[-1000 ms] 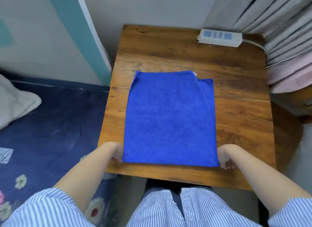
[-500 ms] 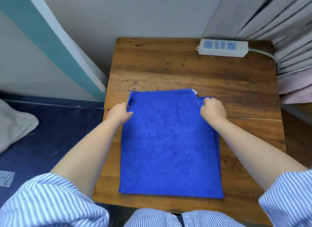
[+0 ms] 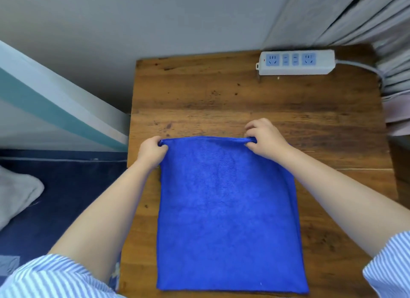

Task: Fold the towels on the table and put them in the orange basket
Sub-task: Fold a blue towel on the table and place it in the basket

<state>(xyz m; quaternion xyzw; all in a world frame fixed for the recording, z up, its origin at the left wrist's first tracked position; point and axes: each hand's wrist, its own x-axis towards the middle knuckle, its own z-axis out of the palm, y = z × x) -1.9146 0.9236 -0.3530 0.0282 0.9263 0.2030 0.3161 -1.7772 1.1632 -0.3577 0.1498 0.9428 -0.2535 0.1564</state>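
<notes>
Left hand [image 3: 152, 150] and right hand [image 3: 265, 138] each pinch a far corner of the blue towel [image 3: 228, 215], fingers curled tight. Towel lies flat along the desk [image 3: 199, 93] near edge; power strip [image 3: 296, 62] at far right corner.

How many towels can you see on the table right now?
1: a blue towel lies on the wooden table, its far corners pinched by the left hand and right hand. It may hide others.

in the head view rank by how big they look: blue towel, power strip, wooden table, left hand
1. wooden table
2. blue towel
3. power strip
4. left hand, though it is nearer the camera, so 3 and 4 are unsure
</notes>
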